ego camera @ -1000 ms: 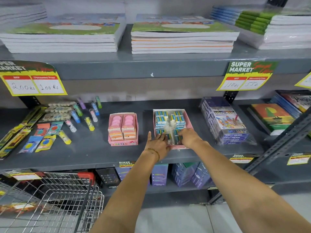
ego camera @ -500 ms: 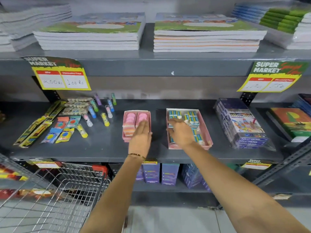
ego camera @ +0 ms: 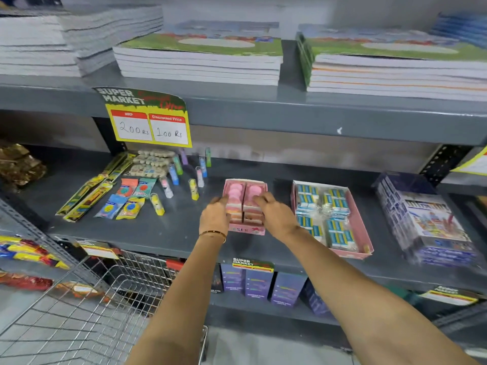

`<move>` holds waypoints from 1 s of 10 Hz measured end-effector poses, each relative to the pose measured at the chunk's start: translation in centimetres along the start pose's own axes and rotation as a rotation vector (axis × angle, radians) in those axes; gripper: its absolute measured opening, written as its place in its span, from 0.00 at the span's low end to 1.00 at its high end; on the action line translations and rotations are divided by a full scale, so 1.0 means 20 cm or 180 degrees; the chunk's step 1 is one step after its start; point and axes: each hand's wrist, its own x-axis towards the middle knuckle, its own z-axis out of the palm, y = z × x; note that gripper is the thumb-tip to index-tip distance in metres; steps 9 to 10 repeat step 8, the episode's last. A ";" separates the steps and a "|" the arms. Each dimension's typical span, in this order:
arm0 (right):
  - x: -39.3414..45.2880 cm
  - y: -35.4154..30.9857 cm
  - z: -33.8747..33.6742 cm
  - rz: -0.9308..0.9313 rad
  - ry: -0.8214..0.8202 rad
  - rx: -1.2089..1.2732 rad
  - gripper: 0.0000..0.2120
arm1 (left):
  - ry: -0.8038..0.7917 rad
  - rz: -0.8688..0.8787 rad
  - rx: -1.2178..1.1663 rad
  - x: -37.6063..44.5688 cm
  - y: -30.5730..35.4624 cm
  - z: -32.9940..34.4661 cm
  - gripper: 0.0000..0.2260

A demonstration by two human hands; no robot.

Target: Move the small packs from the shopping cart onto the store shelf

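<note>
On the grey middle shelf (ego camera: 163, 233) stands a pink display box (ego camera: 246, 229) holding two rows of pink eraser packs (ego camera: 234, 192). My left hand (ego camera: 214, 216) grips the box's left side, and my right hand (ego camera: 276, 216) has its fingers curled over the right row and side. To the right, a wider pink tray (ego camera: 354, 252) holds blue and white small packs (ego camera: 334, 204) in clear wrap. The wire shopping cart (ego camera: 79, 314) is at the lower left below the shelf edge; I see no packs in the part that shows.
Glue sticks (ego camera: 193, 188), sachets and long yellow packs lie left on the shelf. A wrapped stack of colour boxes (ego camera: 427, 222) stands at the right. Notebook stacks (ego camera: 200, 56) fill the shelf above, with a yellow price tag (ego camera: 150, 119) hanging below. Purple boxes (ego camera: 258, 283) sit underneath.
Both hands left the tray of blue packs and moved left to the pink eraser box. The view has swung left and closer to the shelf.
</note>
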 end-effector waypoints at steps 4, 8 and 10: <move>0.03 0.01 0.02 -0.0133 0.0055 -0.0246 0.30 | -0.0122 0.0228 0.0318 0.02 -0.01 0.03 0.19; 0.00 -0.06 -0.04 -0.0017 0.0198 -0.0161 0.26 | 0.0136 0.0724 0.1301 -0.04 0.01 0.00 0.22; 0.00 -0.06 -0.04 -0.0017 0.0198 -0.0161 0.26 | 0.0136 0.0724 0.1301 -0.04 0.01 0.00 0.22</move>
